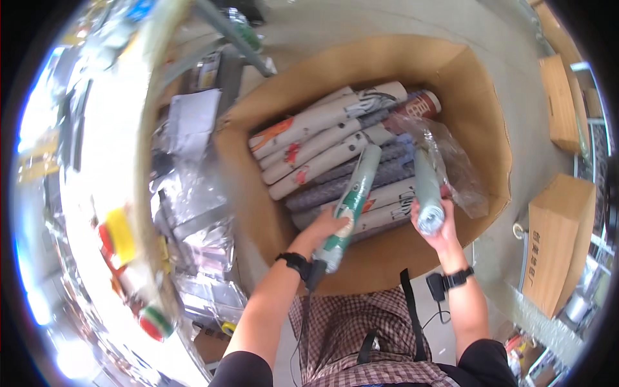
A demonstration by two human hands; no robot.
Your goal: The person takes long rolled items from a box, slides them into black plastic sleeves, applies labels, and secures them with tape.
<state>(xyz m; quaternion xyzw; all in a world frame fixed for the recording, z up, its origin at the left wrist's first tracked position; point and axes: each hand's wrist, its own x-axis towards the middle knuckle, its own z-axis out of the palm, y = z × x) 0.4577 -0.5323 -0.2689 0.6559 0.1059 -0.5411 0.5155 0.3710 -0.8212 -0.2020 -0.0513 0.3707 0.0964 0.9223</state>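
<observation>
Over a large open cardboard box [380,55] I hold one roll in each hand. My left hand [327,227] is closed round a pale green roll with a darker green label [361,184], tilted with its upper end away from me. In my right hand [443,232] is a second pale grey-green roll [425,180], its coiled end facing me. Below them in the box lie several printed rolls [309,129], white with orange, red and black patterns, some purple-grey. A clear plastic wrapping [461,174] lies by the right-hand roll, against the box's right side.
Left of the box runs a white worktable [106,161] with a yellow and red item [118,235] on it. Crumpled clear plastic [200,219] and white paper [193,116] are between table and box. Closed cartons [560,242] stand along a metal rack at the right.
</observation>
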